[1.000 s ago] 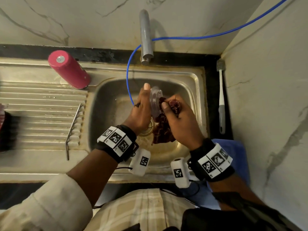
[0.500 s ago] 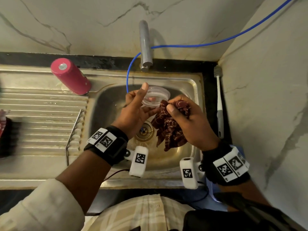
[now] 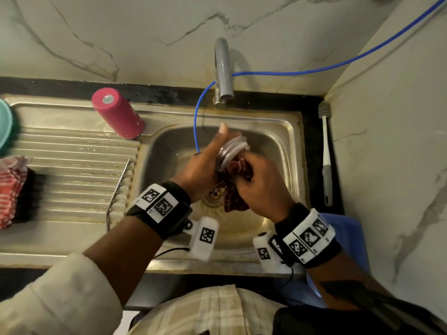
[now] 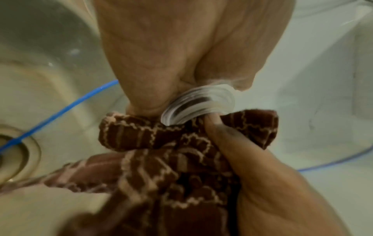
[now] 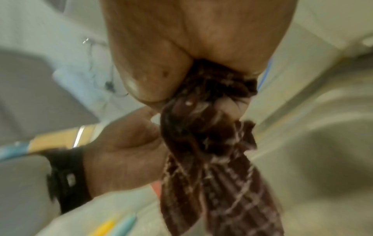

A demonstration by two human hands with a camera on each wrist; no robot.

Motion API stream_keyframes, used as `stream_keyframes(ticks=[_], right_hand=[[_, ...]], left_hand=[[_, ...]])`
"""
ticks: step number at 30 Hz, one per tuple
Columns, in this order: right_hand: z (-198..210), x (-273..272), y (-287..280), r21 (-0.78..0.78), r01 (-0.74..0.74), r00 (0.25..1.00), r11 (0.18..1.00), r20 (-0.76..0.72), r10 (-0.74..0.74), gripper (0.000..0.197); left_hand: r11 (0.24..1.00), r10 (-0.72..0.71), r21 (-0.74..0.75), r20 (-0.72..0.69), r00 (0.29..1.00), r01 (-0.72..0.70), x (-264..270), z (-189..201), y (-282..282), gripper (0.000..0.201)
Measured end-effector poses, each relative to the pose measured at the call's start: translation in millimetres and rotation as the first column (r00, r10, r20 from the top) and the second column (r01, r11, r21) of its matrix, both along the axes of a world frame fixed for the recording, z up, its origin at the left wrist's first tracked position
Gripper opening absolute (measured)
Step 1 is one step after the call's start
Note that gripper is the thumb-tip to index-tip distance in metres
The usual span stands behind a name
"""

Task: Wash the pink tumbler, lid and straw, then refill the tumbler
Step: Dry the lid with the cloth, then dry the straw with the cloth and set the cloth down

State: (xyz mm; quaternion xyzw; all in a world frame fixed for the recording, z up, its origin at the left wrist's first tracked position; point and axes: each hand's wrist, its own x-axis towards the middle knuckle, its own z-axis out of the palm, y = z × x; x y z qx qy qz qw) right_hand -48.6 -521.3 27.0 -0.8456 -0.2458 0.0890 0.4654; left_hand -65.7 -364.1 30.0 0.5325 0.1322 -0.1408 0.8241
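A steel sink [image 3: 294,131] with a ribbed drainboard [image 3: 72,170] sits in a black surface [image 3: 314,151]. The pink tumbler [image 3: 118,113] stands upside down on the sink rim. A brush [image 3: 326,151] lies on the surface to the right. A striped cloth [image 3: 11,187] lies at the drainboard's left edge.

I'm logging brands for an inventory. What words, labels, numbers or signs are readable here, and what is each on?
No readable words, brand names or numbers in any view.
Wristbands and white wrist camera housings: black-and-white square marker codes only, no letters.
Pink tumbler: no print visible; only a small plain silver disc on its upturned base.
Lid, cloth, brush: unmarked; the cloth bears only a woven pattern.
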Motion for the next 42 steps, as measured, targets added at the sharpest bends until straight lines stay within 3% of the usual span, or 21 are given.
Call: stream_keyframes(ticks=[4,10,13,14,16,18,20,23,30,34,38,42], right_hand=[[-7.9,-0.5,1.2,-0.144,-0.040,0.997,0.989,0.053,0.048,0.023],[-12.9,-6.6,11.2,-0.111,-0.020,1.000,0.994,0.014,0.021,0.010],[-14.7,-3.0,16.4,-0.106,0.015,1.000,0.994,-0.013,-0.016,0.010],[-14.1,-2.2,19.1,-0.101,0.028,0.999,0.995,-0.023,-0.030,0.009],[-13.3,-1.9,26.5,-0.102,0.051,0.997,0.993,-0.045,-0.056,0.007],[-13.5,-4.0,35.4,-0.108,0.068,0.995,0.992,-0.059,-0.075,0.008],[-13.7,-8.2,47.2,-0.106,0.087,0.994,0.991,-0.063,-0.094,0.009],[-16.0,-15.7,64.3,-0.103,0.117,0.990,0.988,-0.062,-0.124,0.007],[-10.6,-29.7,93.9,-0.100,0.203,0.974,0.974,-0.082,-0.212,0.008],[-7.9,-35.8,106.7,-0.116,0.251,0.963,0.961,-0.074,-0.260,0.009],[-7.1,-43.2,118.6,-0.122,0.281,0.952,0.952,-0.087,-0.292,0.011],[-4.6,-52.0,128.1,-0.049,0.295,0.935,0.954,-0.193,-0.299,0.008]], left_hand=[[0.988,-0.064,0.140,0.017,0.998,0.061,-15.2,-16.2,12.5,0.070],[0.941,0.226,0.280,-0.099,0.969,-0.191,-29.8,-11.6,42.1,0.058],[0.943,0.256,0.243,-0.101,0.961,-0.226,-35.7,-13.3,73.1,0.062],[0.925,0.273,0.292,-0.063,0.960,-0.244,-38.1,-14.8,84.7,0.063],[0.803,0.276,0.534,0.062,0.959,-0.266,-43.1,-21.2,110.7,0.071],[0.567,0.210,0.782,0.165,0.964,-0.258,-49.2,-26.3,138.9,0.076],[0.371,0.136,0.897,0.203,0.970,-0.240,-53.2,-28.8,167.4,0.075],[0.260,0.136,0.954,0.118,0.984,-0.150,-54.3,-38.0,206.5,0.078],[0.159,0.231,0.987,-0.054,0.972,0.017,-56.3,-72.9,258.8,0.088],[0.166,0.252,0.984,-0.102,0.962,0.060,-59.8,-81.5,273.8,0.090],[0.148,0.214,0.987,-0.098,0.972,0.067,-64.3,-90.5,278.9,0.087],[0.105,0.181,0.993,-0.079,0.980,0.061,-70.4,-93.3,278.9,0.094]])
